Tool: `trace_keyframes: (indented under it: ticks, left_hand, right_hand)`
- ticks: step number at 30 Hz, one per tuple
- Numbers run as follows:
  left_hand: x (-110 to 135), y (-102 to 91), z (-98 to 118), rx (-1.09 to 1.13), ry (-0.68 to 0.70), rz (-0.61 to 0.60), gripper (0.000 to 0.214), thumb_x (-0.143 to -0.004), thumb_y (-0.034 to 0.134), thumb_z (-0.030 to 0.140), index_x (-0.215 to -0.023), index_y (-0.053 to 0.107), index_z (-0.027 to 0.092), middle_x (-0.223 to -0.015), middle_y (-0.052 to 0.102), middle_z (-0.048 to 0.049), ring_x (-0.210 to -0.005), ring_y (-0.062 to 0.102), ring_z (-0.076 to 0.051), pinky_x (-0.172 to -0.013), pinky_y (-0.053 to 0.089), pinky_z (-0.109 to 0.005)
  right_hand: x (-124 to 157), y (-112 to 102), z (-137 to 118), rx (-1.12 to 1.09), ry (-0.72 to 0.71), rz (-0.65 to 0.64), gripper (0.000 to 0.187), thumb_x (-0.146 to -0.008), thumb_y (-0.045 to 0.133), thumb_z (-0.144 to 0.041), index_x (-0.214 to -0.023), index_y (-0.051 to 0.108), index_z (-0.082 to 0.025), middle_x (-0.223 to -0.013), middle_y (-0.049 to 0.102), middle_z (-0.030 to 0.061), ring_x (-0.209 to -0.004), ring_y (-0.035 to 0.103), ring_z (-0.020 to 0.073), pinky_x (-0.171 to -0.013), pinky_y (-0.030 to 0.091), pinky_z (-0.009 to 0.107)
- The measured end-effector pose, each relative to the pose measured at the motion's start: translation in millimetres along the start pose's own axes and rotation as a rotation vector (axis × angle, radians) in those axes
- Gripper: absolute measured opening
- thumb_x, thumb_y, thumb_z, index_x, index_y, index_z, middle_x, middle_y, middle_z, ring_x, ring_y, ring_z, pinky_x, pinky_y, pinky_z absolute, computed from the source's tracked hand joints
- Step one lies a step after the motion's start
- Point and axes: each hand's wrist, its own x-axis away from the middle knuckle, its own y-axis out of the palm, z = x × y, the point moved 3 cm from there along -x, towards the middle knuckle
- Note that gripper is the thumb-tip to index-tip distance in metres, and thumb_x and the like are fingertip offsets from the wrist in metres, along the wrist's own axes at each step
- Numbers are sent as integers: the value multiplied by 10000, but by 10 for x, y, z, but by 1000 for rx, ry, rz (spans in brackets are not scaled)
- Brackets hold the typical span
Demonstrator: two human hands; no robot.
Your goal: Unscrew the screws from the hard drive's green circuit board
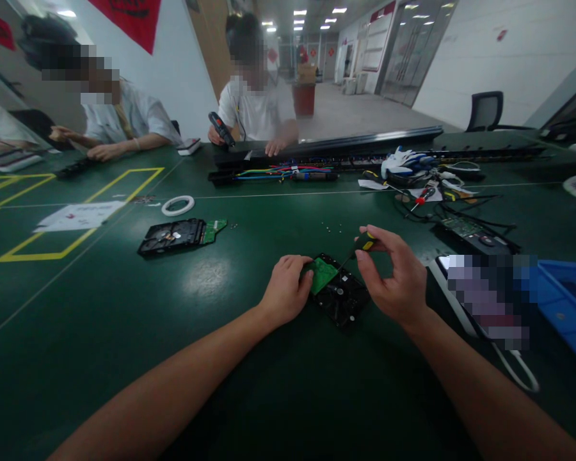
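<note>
Green board lies on the drive, left hand pinching its edge. Right hand pinches the screwdriver over the drive; press lightly.

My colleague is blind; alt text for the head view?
A person's right hand points a yellow-and-black screwdriver at a flat black rectangular hard drive, while the left hand rests at its green circuit board on a dark green table. Across it, a co-worker in a white shirt holds a black handheld tool.
</note>
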Motion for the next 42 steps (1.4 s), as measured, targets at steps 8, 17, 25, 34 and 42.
trace_keyframes:
  ticks: [8,17,25,34,42]
  left_hand:
    - [89,-46,176,-99,176,-18,695,-938,679,606,-1467,524,183,-1564,483,-196,-1516,376,-400,-1236,367,-629]
    - [211,59,465,-135,628,-274,601,-1015,557,625,-1438,613,201,-1520,591,-146,-1487,463,-352,-1256,378,-543]
    - [197,100,471,-194,640,-200,533,-1039,539,555,-1373,666,159,-1423,669,-141,-1467,491,-344,-1267,360,-538]
    - [133,92,383,-229,522,-188,524,-995,599,466,-1423,635,165,-1480,638,-136,-1505,446,-364,-1271,344,-572]
    - [140,71,406,-240,486,-205,543,-1008,581,468,-1464,601,174,-1509,619,-127,-1507,443,-368,-1290,302,-604]
  right_hand:
    - [-3,8,-4,9,17,-3,574,-955,683,-163,-1494,555,-315,-1319,727,73,-980,765,233,-916,662,452]
    - [-16,14,-46,21,-24,-9,603,-953,661,-132,-1519,529,-297,-1368,710,102,-1003,758,251,-931,657,480]
    - [-60,22,-52,6,-59,0,542,-958,690,-137,-1462,581,-304,-1289,724,77,-960,745,220,-866,663,434]
    - [-126,116,-1,2,-49,-24,511,-988,648,-152,-1466,582,-320,-1314,713,69,-989,742,216,-906,649,430]
    - [-193,191,43,16,-36,-7,488,-997,622,-173,-1467,584,-297,-1282,703,83,-1013,728,224,-917,637,437]
